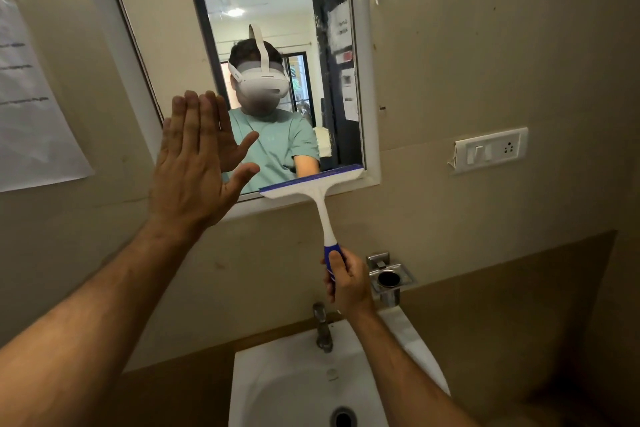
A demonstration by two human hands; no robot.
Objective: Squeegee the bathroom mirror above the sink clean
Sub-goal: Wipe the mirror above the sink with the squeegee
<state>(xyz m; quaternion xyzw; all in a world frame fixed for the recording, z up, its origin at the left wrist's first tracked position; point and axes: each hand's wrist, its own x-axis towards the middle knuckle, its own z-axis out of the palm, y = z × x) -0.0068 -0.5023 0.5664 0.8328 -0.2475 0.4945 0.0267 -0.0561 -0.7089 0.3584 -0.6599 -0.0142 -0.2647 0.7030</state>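
The white-framed mirror (166, 3) hangs on the beige wall above the white sink (287, 381). My right hand (348, 282) grips the blue handle of a white squeegee (323, 215). Its blue-edged blade lies along the mirror's bottom right edge, touching the lower frame. My left hand (194, 166) is flat and open, fingers together, pressed against the mirror's lower left corner and frame. The glass reflects a person in a teal shirt with a white headset.
A metal tap (322, 328) stands behind the sink basin. A chrome soap holder (389, 276) is fixed to the wall just right of my right hand. A white switch plate (491, 149) sits further right. A paper sheet (31, 107) hangs at left.
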